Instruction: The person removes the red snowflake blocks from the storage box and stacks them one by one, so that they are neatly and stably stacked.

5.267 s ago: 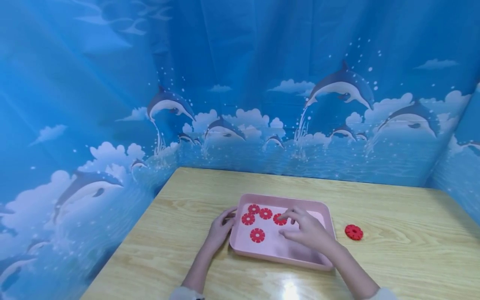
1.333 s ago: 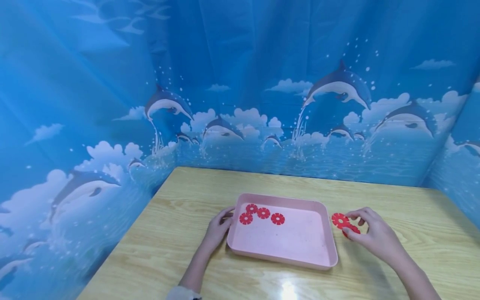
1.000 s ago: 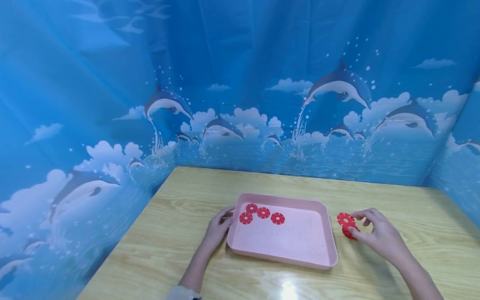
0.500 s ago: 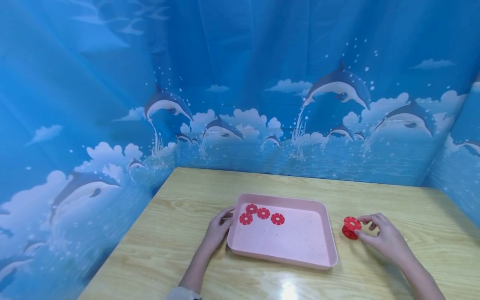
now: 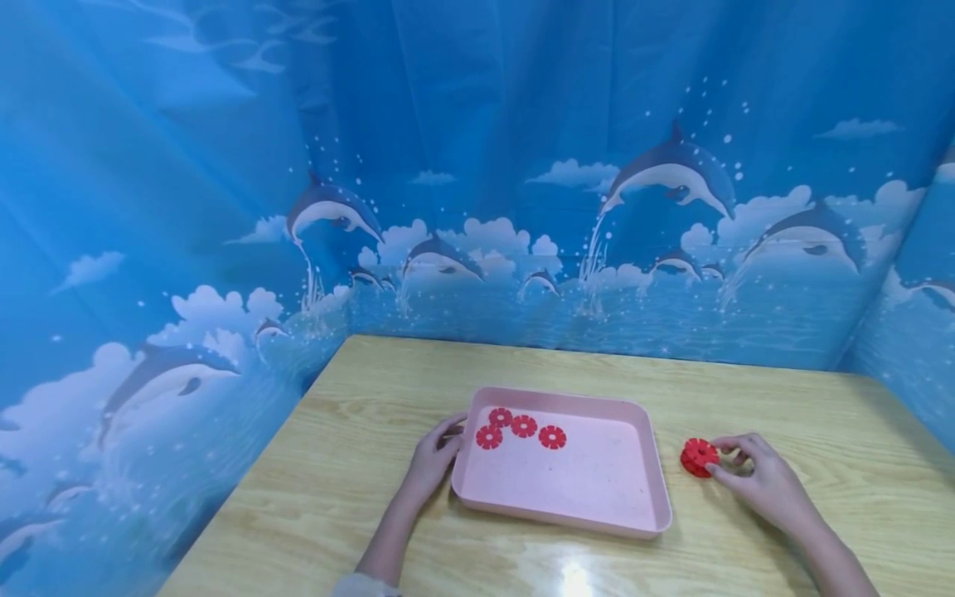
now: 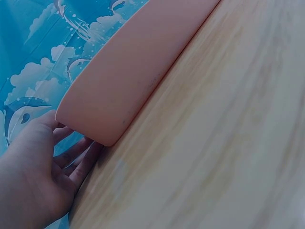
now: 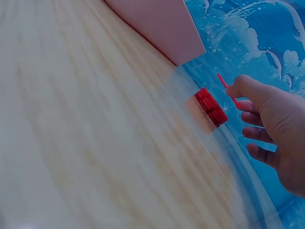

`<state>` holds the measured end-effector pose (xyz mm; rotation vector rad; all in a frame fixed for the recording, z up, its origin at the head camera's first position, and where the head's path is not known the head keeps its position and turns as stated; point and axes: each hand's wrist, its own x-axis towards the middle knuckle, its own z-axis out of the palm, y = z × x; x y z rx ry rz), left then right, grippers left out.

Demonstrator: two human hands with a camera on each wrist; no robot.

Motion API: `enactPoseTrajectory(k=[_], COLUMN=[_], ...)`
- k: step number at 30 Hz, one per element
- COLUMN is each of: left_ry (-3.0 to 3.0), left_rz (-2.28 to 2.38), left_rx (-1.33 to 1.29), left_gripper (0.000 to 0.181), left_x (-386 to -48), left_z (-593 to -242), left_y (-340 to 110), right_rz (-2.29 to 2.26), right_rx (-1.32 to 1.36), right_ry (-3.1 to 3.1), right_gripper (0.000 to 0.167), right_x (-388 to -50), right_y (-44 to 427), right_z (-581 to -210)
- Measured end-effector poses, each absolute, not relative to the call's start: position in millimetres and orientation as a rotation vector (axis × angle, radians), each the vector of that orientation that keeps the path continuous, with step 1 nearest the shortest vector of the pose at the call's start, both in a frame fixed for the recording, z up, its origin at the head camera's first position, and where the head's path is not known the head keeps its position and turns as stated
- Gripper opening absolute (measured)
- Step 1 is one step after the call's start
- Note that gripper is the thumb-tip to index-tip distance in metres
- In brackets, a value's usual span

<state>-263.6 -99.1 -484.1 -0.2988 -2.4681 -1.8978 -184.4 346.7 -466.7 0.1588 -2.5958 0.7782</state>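
Note:
My right hand [image 5: 764,481] pinches a red notched snowflake disc [image 5: 702,453] by its edge, between thumb and fingers. In the right wrist view this disc [image 7: 222,81] appears edge-on, tilted and slightly apart from a short stack of like discs [image 7: 211,108] on the table. To the left lies a shallow pink tray [image 5: 589,489], with several loose red discs [image 5: 524,426] near its far left corner. My left hand [image 5: 433,458] rests against the tray's left end; in the left wrist view its fingers [image 6: 71,153] touch the end wall, partly hidden behind it.
Both hands work over a wood-grain table [image 5: 418,365]. Behind it and along both sides hangs a blue curtain [image 5: 477,166] printed with dolphins and clouds. The tray's right wall stands between the loose discs and the stack.
One disc was taken from the tray's near left area and carried out to the right. Over the last second my right hand brought it down and right over the stack. The left hand stayed.

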Motion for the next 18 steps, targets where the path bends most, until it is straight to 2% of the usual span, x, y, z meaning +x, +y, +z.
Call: enactPoseTrajectory(k=[18], left_ry=[-2.456], left_rz=[-1.896], left_rx=[-0.311], left_gripper=[0.037], left_x=[-264.8], left_z=[-485.5], left_y=[-98.8], right_rz=[0.879], right_rx=[0.19], right_ry=[-2.557], right_gripper=[0.032], right_x=[-185.7], right_y=[351.3], right_z=[-477.4])
